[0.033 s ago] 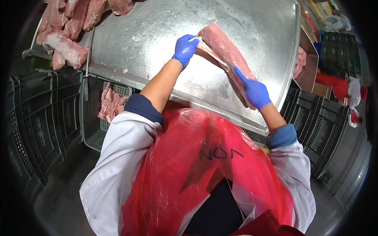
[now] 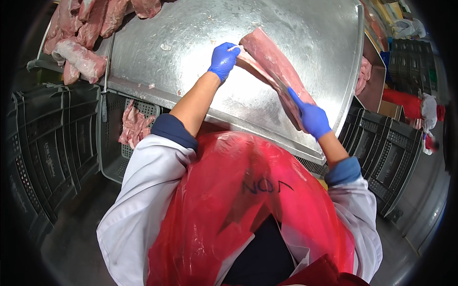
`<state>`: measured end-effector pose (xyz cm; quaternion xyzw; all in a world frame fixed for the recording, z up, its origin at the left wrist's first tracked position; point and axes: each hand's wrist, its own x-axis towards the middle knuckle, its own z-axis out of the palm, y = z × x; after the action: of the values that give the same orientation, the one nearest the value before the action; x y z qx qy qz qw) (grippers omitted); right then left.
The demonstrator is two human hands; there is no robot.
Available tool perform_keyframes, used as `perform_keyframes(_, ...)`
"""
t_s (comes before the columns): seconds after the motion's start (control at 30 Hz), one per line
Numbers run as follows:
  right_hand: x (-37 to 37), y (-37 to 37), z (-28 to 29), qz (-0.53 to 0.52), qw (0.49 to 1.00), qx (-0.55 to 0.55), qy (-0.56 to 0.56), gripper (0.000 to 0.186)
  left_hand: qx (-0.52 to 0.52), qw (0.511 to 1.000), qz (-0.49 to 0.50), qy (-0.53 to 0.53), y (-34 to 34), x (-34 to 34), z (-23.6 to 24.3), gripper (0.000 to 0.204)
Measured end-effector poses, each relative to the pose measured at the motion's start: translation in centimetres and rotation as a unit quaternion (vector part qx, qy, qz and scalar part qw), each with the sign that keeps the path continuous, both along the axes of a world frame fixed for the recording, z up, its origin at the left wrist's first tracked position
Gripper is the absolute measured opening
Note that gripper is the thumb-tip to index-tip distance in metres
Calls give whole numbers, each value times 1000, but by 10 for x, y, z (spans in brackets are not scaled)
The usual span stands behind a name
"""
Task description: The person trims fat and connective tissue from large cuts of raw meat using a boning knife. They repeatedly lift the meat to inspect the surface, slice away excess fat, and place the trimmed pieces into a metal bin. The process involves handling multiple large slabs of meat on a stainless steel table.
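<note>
A long pink meat loin [image 2: 275, 57] lies slantwise on the steel table [image 2: 186, 33], its far end up and to the left. A pale strip [image 2: 255, 63] along its left side stands partly apart from it. My left hand [image 2: 224, 61], in a blue glove, is closed on the strip's far end. My right hand [image 2: 312, 114], gloved alike, is closed near the loin's near end, its index finger stretched along the meat. It appears to grip a knife; only a thin sliver of blade [image 2: 282, 85] shows between strip and loin, and the handle is hidden in the palm.
Several meat pieces [image 2: 90, 28] are heaped at the table's far left. A grey crate [image 2: 107, 143] below holds pale trimmings [image 2: 135, 125]. Dark crates [image 2: 52, 138] stand at the left, more [image 2: 381, 148] at the right. Beyond the table's right edge a bin holds meat [image 2: 363, 75].
My right hand has slid slightly toward me and to the right along the loin. My left hand keeps its grip on the strip, almost unmoved.
</note>
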<state>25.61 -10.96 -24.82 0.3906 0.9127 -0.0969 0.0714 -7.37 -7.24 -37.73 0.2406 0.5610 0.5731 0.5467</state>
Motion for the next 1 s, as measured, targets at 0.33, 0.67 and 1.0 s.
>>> perform_keyframes(0.33, 82, -49, -2, -99, 987, -95, -87, 82, 4, 983, -22, 184, 17, -38, -11, 16)
perform_keyframes(0.67, -84, 73, 9, -5, 994, -10, 109, 78, -166, 814, -232, 506, 6, -11, 23, 55)
perform_keyframes(1.0, -131, 104, -2, 81, 994, -49, -58, 64, 55, 964, 33, 258, -10, 19, 28, 32)
